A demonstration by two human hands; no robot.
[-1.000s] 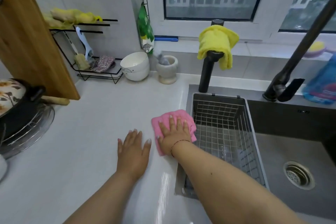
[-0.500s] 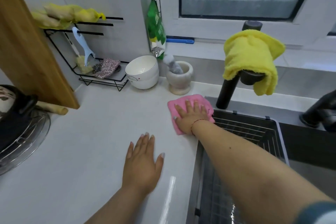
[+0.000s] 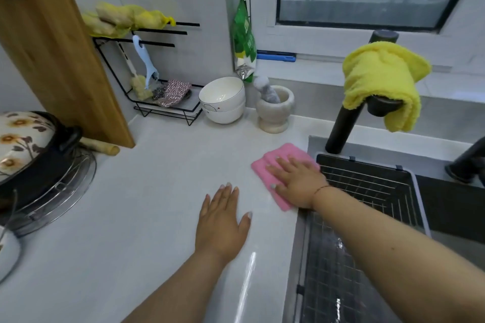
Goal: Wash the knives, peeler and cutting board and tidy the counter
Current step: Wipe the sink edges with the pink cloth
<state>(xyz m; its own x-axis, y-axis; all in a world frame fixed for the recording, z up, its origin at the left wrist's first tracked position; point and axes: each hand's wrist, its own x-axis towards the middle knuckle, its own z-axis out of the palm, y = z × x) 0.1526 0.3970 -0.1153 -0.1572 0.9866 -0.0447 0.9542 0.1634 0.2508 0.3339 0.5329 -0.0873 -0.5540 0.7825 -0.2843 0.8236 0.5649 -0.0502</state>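
My right hand lies flat on a pink cloth and presses it onto the white counter next to the sink's left rim. My left hand rests flat on the counter, fingers straight, a little to the left of the cloth. The wooden cutting board leans upright against the left wall. A light blue peeler hangs from the black wire rack at the back. No knives are in view.
White stacked bowls and a stone mortar with pestle stand at the back. A yellow cloth drapes over a black tap. A wire basket sits in the sink. A black pot with flowered lid stands on a wire stand at left.
My right hand slid the pink cloth away from me along the sink's edge, then slightly back. My view moved forward and left. My left hand stayed flat on the counter.
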